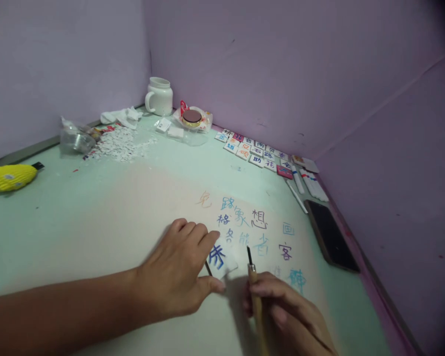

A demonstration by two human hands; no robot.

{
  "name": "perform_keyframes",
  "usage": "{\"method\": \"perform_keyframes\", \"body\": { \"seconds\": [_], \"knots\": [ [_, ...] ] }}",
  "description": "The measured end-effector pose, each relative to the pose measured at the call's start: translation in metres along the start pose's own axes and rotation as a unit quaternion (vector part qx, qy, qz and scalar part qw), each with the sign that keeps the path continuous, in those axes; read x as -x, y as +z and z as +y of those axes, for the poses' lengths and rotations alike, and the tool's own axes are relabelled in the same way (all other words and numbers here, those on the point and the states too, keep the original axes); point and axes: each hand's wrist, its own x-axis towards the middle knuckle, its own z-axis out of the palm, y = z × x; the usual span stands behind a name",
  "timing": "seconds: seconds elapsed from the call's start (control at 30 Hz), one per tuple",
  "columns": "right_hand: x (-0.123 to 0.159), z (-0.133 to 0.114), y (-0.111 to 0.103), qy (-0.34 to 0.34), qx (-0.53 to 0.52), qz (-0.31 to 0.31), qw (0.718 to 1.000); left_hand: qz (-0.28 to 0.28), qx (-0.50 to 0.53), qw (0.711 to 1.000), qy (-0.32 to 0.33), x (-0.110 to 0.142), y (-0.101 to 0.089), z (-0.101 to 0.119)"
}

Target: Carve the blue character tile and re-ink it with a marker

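My left hand (187, 269) is around a small white block (228, 269) with a dark blue character drawn on it, its fingers on the far side and its thumb on the near side. Part of the block is hidden under the hand. In my right hand (282, 309) is a carving knife (257, 301) with a wooden handle, a metal collar and a dark, narrow tip. The tip points up and away, just right of the block and apart from it in the picture. Beneath both hands lies a pale sheet (141, 217) with coloured characters written on it.
Rows of small character tiles (257, 159) line the back wall. Right of them lie white pens (313, 184) and a dark phone (332, 235). White shavings (120, 144), a plastic container (76, 138), a white mug (159, 96) and a yellow pouch (10, 177) are farther left.
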Motion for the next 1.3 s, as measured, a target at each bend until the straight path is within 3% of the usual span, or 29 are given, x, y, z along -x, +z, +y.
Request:
{"method": "perform_keyframes", "body": {
  "seconds": [0.1, 0.17, 0.23, 0.3, 0.43, 0.53, 0.67, 1.07, 1.3],
  "knots": [
    [0.006, -0.001, 0.005, 0.076, -0.026, 0.067, 0.995, -0.044, -0.008, 0.999, 0.026, -0.002, -0.007, -0.004],
    [0.009, -0.002, 0.01, 0.102, 0.029, 0.116, 0.988, -0.084, 0.002, 0.995, 0.05, -0.006, -0.014, -0.009],
    [0.01, -0.004, 0.012, 0.076, 0.131, 0.151, 0.977, -0.099, 0.021, 0.992, 0.078, -0.01, -0.02, -0.016],
    [0.01, -0.006, 0.011, 0.0, 0.259, 0.131, 0.957, -0.096, 0.039, 0.988, 0.111, -0.014, -0.021, -0.023],
    [0.013, -0.006, 0.007, -0.142, 0.453, 0.035, 0.879, -0.092, 0.067, 0.983, 0.142, -0.019, -0.014, -0.03],
    [0.021, -0.002, 0.009, -0.148, 0.522, 0.033, 0.839, -0.079, 0.081, 0.984, 0.134, -0.019, -0.009, -0.032],
    [0.031, 0.002, 0.013, -0.132, 0.566, 0.037, 0.813, -0.064, 0.079, 0.987, 0.127, -0.018, -0.01, -0.029],
    [0.031, 0.0, 0.026, -0.123, 0.568, 0.091, 0.809, -0.051, 0.1, 0.984, 0.139, -0.017, -0.012, -0.031],
    [0.029, -0.003, 0.027, -0.125, 0.576, 0.081, 0.804, -0.061, 0.107, 0.982, 0.14, -0.017, -0.013, -0.032]
  ]
}}
